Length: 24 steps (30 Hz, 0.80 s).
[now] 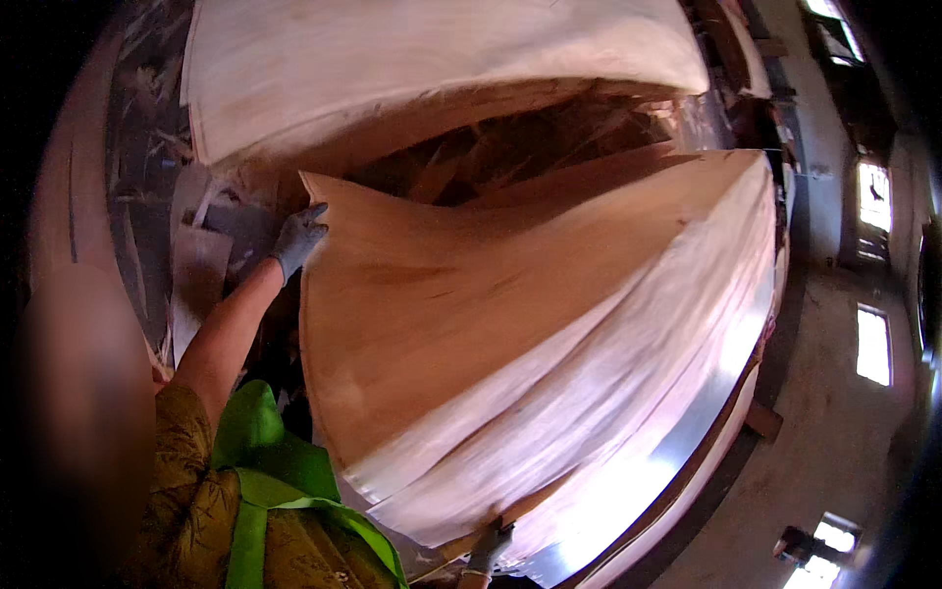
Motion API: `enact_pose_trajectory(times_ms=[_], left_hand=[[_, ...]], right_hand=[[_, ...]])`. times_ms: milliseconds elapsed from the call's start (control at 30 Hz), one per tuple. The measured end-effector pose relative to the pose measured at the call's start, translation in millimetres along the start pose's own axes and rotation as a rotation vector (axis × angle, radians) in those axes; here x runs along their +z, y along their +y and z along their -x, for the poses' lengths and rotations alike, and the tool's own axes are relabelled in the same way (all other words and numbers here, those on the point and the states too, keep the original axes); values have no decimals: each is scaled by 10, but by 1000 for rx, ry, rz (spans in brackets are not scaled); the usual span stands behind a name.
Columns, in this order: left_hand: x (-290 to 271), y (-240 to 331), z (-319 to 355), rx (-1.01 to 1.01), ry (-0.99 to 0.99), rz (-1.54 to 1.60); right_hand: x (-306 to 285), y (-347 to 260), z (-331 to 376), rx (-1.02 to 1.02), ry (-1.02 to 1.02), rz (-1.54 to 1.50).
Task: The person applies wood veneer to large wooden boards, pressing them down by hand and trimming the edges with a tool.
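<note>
A wide, thin sheet of wood veneer (461, 285) curves up in front of me, its far edge raised and wavy. My left hand (299, 239), in a grey glove, is closed on the sheet's left edge near its far corner. My right hand (489, 550), also gloved, grips at the near edge by the lower rim of the view; its fingers are partly hidden. Pale, rippled veneer layers (549, 393) lie along the near right side. Beside them a smooth, shiny surface (628, 501) catches bright light.
Another stack of pale veneer (442, 59) stands beyond a dark gap holding broken scraps (530, 147). Loose veneer pieces (201, 260) lie at left. A wooden block (763, 422) juts out at right over the floor (785, 471). Windows (872, 344) light the wall.
</note>
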<state>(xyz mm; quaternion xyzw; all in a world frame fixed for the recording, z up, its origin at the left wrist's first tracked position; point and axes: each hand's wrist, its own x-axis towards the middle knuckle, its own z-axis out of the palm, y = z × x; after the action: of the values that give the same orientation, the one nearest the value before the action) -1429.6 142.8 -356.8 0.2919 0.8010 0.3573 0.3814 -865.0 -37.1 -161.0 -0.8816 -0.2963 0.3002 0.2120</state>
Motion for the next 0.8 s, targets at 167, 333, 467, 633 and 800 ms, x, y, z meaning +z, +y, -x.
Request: enact_pose_trajectory(times_ms=[167,333,467,633,800], left_hand=[[-485,1424,385,364,101,115],[-629,2570,658,737,51,237],[-694,3556,1070,1042,-49,380],[-706,4675,1728,1117,-376,581],[-677,5302,2499,1402,-339,664]], right_hand=[[-139,-175,142,-198,-19,8],[-323,-454,380,-130,34,-294],[-636,-1039,772,-356,-59,-312],[-759,-1407,1060,-354,-20,-348],[-759,-1442,1055,-462,17,-329]])
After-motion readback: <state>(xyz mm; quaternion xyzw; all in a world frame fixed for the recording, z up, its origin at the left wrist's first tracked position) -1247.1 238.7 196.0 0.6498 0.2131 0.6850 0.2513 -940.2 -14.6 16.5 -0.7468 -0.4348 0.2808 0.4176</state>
